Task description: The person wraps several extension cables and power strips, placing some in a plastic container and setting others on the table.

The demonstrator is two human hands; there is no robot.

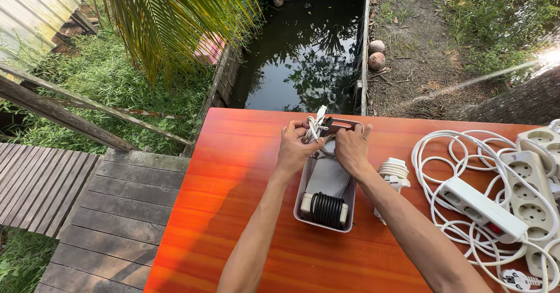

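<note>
Outdoors, an orange-red table (233, 211) is standing over a dark pond. Your left hand (297, 147) is pinching a coiled white cable (314, 128) at the far end of a grey tray (303, 211), grip clenched on it. Your right hand (351, 147) is pressing just beside, fingers curled; what it is grasping, you cannot tell. The tray's long axis is running away from you, between both forearms.

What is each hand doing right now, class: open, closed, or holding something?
Left hand: closed, pinching a coiled white cable over the grey tray.
Right hand: curled over the tray's far end; whether it grips anything cannot be told.
</note>
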